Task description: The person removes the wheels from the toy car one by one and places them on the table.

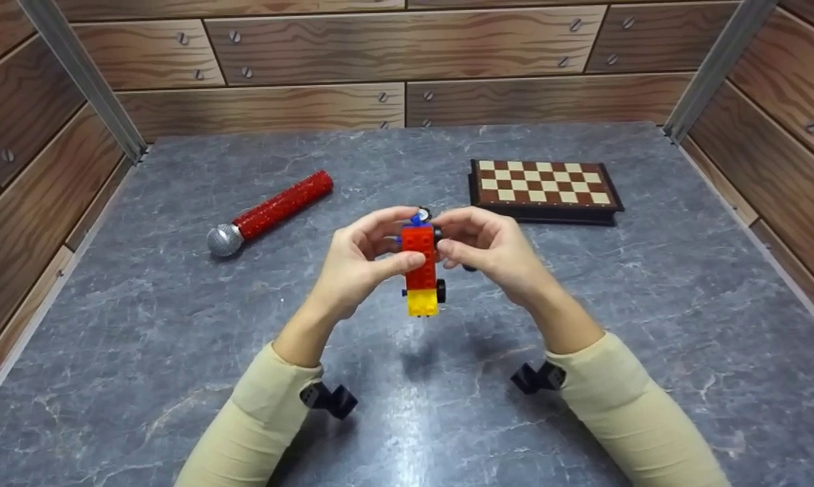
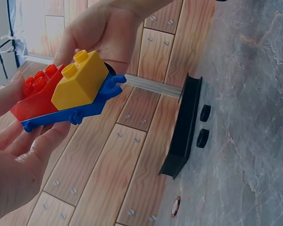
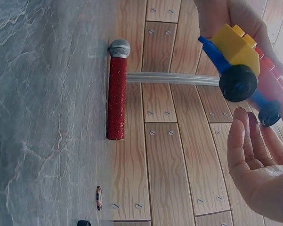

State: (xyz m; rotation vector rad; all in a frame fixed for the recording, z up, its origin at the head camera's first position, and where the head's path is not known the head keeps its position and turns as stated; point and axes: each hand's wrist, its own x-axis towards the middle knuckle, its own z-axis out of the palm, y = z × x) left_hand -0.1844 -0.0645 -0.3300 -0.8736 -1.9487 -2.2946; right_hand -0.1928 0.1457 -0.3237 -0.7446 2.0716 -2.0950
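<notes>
Red-yellow brick car [image 1: 420, 276], one side wheeled, held up

Hands [image 1: 356, 264]: two
Sleeves [image 1: 261, 399]: two
Black wrist mounts [image 1: 329, 400]: two
Brick car [image 1: 420, 276]: one
Its right-side wheels [image 3: 238, 83]: two
Loose wheels [image 2: 203, 138]: two
Microphone [image 1: 282, 206], left: one
Chessboard [image 1: 546, 182], far right: one
Small disc [image 2: 176, 206]: one

place: walled-in work booth [image 1: 785, 108], room type unclear | wood-plank-patterned panels [image 1: 407, 47] on three sides | metal corner posts [image 1: 82, 74] | grey marbled surface [image 1: 434, 419]

Red microphone [image 1: 276, 211], checkered game board [image 1: 545, 184]
</notes>
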